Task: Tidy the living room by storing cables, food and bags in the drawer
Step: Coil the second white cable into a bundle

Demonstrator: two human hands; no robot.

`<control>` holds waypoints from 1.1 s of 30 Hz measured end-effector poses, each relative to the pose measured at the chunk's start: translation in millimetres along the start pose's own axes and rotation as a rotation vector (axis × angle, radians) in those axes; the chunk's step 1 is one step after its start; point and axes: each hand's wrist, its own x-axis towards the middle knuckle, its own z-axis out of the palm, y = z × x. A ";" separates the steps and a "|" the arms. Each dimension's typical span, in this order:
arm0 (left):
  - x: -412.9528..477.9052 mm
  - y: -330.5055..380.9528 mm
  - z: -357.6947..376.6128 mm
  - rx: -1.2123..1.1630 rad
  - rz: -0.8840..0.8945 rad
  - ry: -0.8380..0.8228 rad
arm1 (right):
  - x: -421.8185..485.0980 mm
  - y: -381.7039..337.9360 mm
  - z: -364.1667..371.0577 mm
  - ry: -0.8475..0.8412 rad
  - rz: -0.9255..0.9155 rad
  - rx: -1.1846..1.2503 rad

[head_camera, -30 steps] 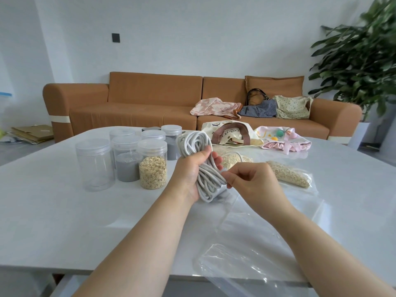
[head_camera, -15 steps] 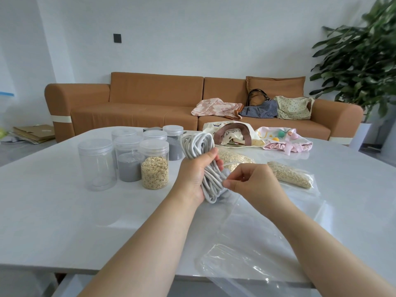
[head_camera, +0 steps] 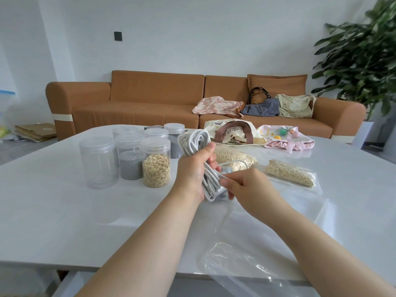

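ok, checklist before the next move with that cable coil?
1. Left hand grip round cable coil: ok.
2. Right hand pinching a strand at the coil's lower end: ok.
3. Loose end tucked in: cannot tell.
4. Clear plastic bag mouth open: cannot tell.
5. Oat jar apart from the left hand: ok.
6. Drawer in view: not ok, none visible.

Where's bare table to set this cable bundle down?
Free: the near-left table in front of the jars, and the right side beyond the oat bags. Crowded: centre back with tote bags; a clear plastic bag covers near right.
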 end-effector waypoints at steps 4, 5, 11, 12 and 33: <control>2.4 3.1 -1.9 0.002 0.005 0.051 | 2.5 4.9 1.3 0.073 -0.006 0.017; 3.4 4.4 -2.5 0.001 0.007 0.064 | 3.0 5.0 -1.1 0.097 -0.010 0.008; 9.9 11.0 -11.0 0.145 0.101 0.174 | 8.9 5.4 -27.9 0.268 -0.032 0.033; 10.9 10.2 -11.9 0.200 0.129 0.197 | 9.2 5.3 -30.7 0.294 -0.043 0.046; 12.1 10.4 -17.0 0.448 0.140 0.329 | 11.1 9.6 -42.7 0.522 -0.135 0.095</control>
